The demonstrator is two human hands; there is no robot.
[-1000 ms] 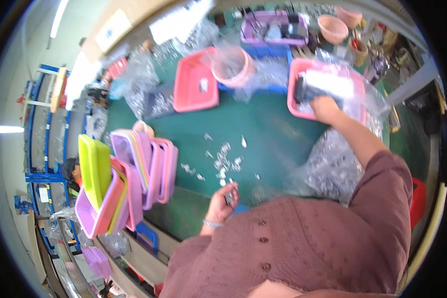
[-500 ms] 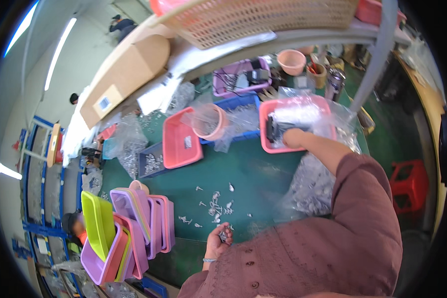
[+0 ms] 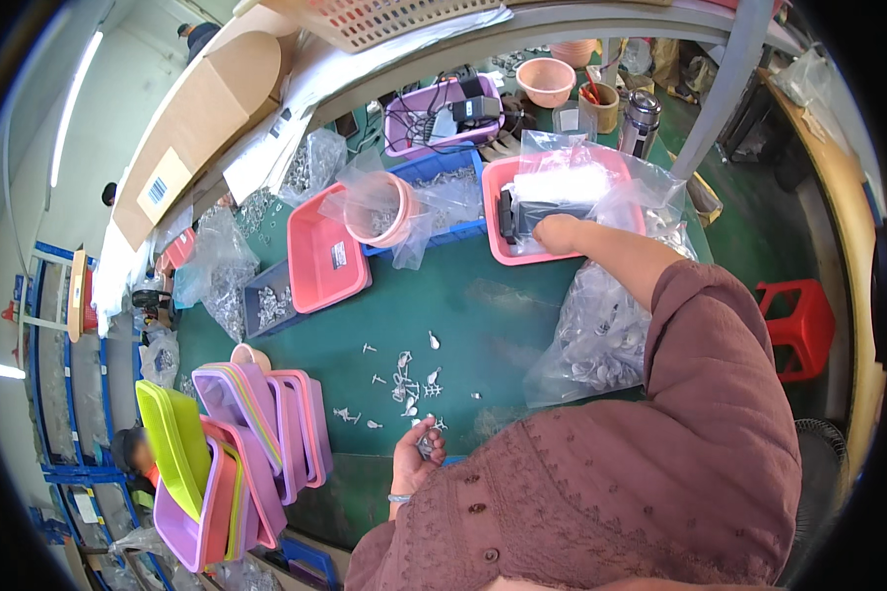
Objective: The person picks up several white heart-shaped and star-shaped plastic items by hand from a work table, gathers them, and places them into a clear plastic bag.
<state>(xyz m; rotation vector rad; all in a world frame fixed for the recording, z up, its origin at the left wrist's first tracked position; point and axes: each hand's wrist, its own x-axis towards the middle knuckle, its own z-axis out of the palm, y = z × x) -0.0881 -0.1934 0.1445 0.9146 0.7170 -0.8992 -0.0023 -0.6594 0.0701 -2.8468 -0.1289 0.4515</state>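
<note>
At the table's near edge my left hand is closed around small silvery metal parts. Just beyond it, several more loose metal pieces lie scattered on the green tabletop. My right arm reaches out to a pink tray at the far right. Inside it my right hand has its fingers curled down beside a dark grey flat item; its fingertips are hidden. A white bundle in clear plastic lies behind that item in the same tray.
A clear bag of metal parts sits below my right arm. Further left stand a blue bin, a pink cup, another pink tray and a grey bin. Nested coloured trays rise at the left. A metal post stands at the right.
The whole view has shifted, so the table's things appear further left and higher. My right hand stays in the pink tray, and my left hand still holds the metal parts.
</note>
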